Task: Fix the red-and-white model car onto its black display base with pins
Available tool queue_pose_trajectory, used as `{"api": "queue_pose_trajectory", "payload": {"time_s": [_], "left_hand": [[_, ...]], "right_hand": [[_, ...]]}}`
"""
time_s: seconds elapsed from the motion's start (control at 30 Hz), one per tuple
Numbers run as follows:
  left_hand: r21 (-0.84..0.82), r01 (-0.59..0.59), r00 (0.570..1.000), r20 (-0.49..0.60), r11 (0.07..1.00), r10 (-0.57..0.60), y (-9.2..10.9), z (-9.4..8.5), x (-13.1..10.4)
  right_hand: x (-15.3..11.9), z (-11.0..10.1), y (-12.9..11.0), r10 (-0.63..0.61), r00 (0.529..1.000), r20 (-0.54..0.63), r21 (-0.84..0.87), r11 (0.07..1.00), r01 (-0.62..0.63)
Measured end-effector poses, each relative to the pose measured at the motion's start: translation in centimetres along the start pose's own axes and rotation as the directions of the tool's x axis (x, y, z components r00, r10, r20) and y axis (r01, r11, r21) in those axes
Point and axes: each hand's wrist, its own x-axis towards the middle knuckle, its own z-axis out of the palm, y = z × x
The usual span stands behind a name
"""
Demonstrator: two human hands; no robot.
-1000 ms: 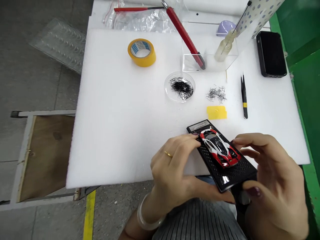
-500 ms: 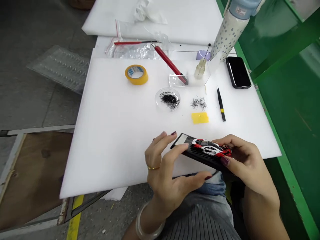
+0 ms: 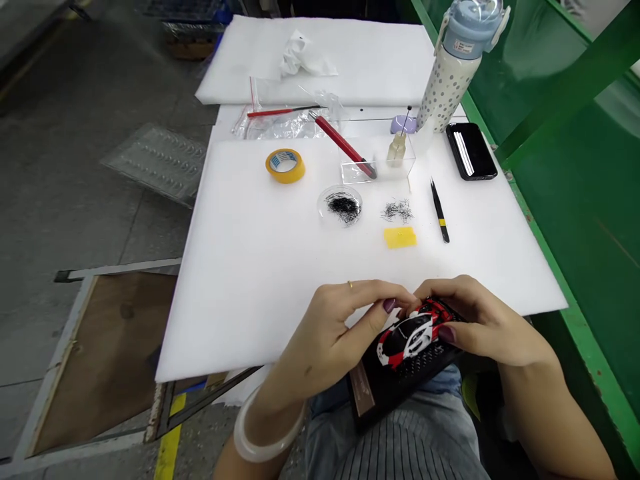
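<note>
Fingers of the left hand (image 3: 336,333) curl over the rear of a small red, white and black model car (image 3: 413,331), the thumb pressed against its near side, so this hand is closed on the car. The right hand (image 3: 484,325) grips from the other side, fingertips meeting the left ones above the roof and the thumb resting on the car's flank. The car sits on a black base plate (image 3: 395,383), tilted over the person's lap just at the near edge of the white foam sheet (image 3: 260,267).

Farther out on the sheet lie a yellow square patch (image 3: 400,237), a loose heap of thin black pins (image 3: 397,211), a clear round dish (image 3: 341,205) holding more pins, and black tweezers (image 3: 440,212) with a yellow band. Beyond them stand a roll of yellow tape (image 3: 285,165), a clear box (image 3: 377,160) with a red-handled tool (image 3: 343,144) leaning into it, a black phone (image 3: 471,151) and 1 dotted bottle (image 3: 449,70).
</note>
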Motion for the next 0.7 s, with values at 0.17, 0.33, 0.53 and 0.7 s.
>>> {"api": "queue_pose_trajectory", "payload": {"time_s": [0.17, 0.33, 0.53, 0.7], "left_hand": [[-0.053, -0.050, 0.999, 0.017, 0.997, 0.051, -0.47, 0.44, 0.22], [-0.084, -0.049, 0.998, 0.026, 0.995, 0.051, -0.76, 0.77, 0.04], [-0.099, -0.038, 0.999, 0.021, 0.994, 0.041, -0.99, 0.88, -0.08], [-0.101, -0.049, 0.998, 0.021, 0.994, 0.052, -1.10, 0.94, -0.21]], "right_hand": [[0.15, 0.14, 0.34, 0.023, 1.000, 0.011, 0.036, 0.999, -0.024], [0.34, 0.32, 0.35, 0.016, 1.000, 0.013, 0.018, 1.000, -0.016], [0.32, 0.34, 0.53, 0.011, 1.000, -0.003, -0.014, 1.000, -0.011], [0.38, 0.39, 0.39, 0.011, 1.000, -0.010, -0.035, 0.999, -0.012]]}}
